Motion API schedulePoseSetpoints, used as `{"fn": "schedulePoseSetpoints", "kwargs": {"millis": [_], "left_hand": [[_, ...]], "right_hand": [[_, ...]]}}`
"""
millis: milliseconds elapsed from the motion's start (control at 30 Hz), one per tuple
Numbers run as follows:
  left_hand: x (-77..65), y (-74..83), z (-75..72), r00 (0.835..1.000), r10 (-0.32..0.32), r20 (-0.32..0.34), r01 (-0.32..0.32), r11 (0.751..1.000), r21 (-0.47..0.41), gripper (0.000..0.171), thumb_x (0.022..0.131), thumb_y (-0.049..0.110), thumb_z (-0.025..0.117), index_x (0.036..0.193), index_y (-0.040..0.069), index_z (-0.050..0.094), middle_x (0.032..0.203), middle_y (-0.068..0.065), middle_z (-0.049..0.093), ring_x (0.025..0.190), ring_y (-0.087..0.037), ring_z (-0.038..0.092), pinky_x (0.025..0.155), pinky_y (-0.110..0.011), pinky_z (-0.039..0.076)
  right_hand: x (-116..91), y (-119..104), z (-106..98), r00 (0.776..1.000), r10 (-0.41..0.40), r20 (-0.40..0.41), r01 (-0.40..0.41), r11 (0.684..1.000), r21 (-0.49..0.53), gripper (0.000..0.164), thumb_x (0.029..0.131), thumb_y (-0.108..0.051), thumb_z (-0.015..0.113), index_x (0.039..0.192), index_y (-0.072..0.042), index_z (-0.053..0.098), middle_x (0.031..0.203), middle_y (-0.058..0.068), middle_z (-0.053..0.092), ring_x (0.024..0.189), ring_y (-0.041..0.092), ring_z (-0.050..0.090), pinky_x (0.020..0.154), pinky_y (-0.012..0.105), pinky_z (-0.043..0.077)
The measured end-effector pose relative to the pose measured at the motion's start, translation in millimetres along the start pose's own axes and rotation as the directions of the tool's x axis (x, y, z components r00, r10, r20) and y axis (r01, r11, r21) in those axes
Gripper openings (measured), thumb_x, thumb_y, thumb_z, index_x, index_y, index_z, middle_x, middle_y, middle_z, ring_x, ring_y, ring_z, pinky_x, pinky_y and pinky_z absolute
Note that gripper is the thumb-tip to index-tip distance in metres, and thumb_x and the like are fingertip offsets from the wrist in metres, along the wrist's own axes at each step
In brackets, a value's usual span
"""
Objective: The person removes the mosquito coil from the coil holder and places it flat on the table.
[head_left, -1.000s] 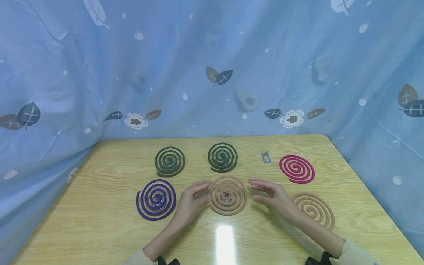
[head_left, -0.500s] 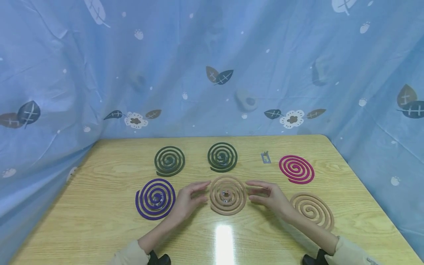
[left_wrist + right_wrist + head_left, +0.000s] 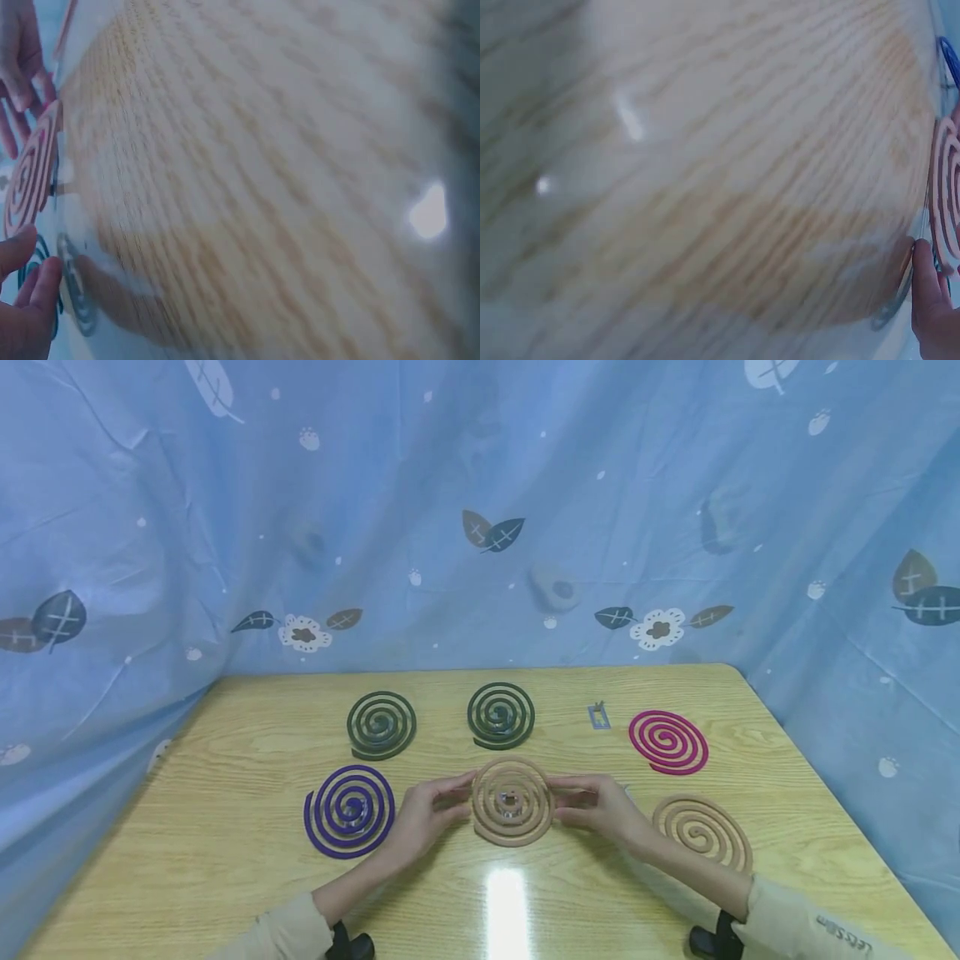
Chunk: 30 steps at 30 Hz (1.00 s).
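Observation:
A tan spiral coil (image 3: 517,828) stands raised on a small metal stand at the middle of the wooden table (image 3: 225,860). My left hand (image 3: 459,793) grips its left rim between a finger and the thumb. My right hand (image 3: 562,797) grips the right rim the same way. The left wrist view shows the tan coil (image 3: 30,172) edge-on, with my left fingers (image 3: 26,300) below it and my right fingers (image 3: 19,60) above. The right wrist view catches the coil (image 3: 949,202) at the right edge, with my right finger (image 3: 928,292) beside it.
Flat on the table lie a purple coil (image 3: 349,811) to the left, two dark green coils (image 3: 382,725) (image 3: 501,716) behind, a magenta coil (image 3: 668,742) and another tan coil (image 3: 701,831) to the right. A small metal clip (image 3: 597,716) lies behind. Blue curtain (image 3: 480,527) surrounds the table.
Both hands have closed in from the sides onto the rim of the middle tan coil. The coil stays on its stand.

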<state>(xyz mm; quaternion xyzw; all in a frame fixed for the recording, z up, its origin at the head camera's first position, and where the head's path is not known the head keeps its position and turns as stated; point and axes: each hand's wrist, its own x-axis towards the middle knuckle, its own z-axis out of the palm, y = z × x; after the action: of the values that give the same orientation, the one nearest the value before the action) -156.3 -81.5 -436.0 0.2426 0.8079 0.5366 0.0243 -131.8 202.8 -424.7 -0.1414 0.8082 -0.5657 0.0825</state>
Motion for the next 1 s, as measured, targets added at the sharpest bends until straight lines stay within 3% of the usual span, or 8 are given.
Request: {"fn": "schedulePoseSetpoints", "kwargs": {"millis": [300,600,800,1000], "left_hand": [[1.0,-2.0,4.4,1.0,0.007,0.006,-0.006,1.0,-0.024,0.044,0.078,-0.008,0.071,0.121,-0.002,0.063,0.116,-0.018,0.066,0.097,-0.03,0.067,0.089,-0.033,0.055],[4.4,-3.2,5.1,1.0,0.001,0.009,0.0,0.997,-0.082,0.044,0.078,-0.005,0.073,0.12,-0.005,0.062,0.112,-0.019,0.067,0.095,-0.031,0.067,0.088,-0.03,0.055],[5.8,-6.5,2.6,0.999,0.032,0.032,-0.028,0.991,-0.133,0.042,0.079,-0.008,0.07,0.121,-0.01,0.06,0.106,-0.023,0.067,0.096,-0.035,0.066,0.085,-0.029,0.056],[4.9,-7.4,-1.4,0.997,-0.029,0.072,0.042,0.982,-0.186,0.041,0.083,-0.005,0.068,0.122,-0.01,0.058,0.113,-0.025,0.064,0.102,-0.035,0.064,0.087,-0.026,0.055]], "right_hand": [[-0.7,0.8,8.5,0.996,-0.024,-0.087,0.014,0.994,-0.11,0.044,0.077,0.002,0.075,0.118,0.009,0.061,0.089,0.017,0.071,0.082,0.02,0.069,0.073,0.019,0.056],[-0.7,1.5,14.4,0.989,-0.035,-0.143,0.025,0.997,-0.067,0.046,0.072,0.01,0.075,0.114,0.012,0.058,0.106,0.029,0.064,0.08,0.024,0.069,0.075,0.023,0.058],[-0.3,2.2,15.2,0.991,-0.028,-0.129,0.023,0.999,-0.039,0.052,0.071,0.009,0.077,0.118,0.01,0.053,0.102,0.029,0.066,0.079,0.025,0.069,0.073,0.024,0.059],[0.3,2.5,16.5,0.993,-0.033,-0.117,0.03,0.999,-0.028,0.051,0.072,0.01,0.076,0.119,0.012,0.055,0.104,0.029,0.064,0.079,0.023,0.069,0.074,0.024,0.059]]}}
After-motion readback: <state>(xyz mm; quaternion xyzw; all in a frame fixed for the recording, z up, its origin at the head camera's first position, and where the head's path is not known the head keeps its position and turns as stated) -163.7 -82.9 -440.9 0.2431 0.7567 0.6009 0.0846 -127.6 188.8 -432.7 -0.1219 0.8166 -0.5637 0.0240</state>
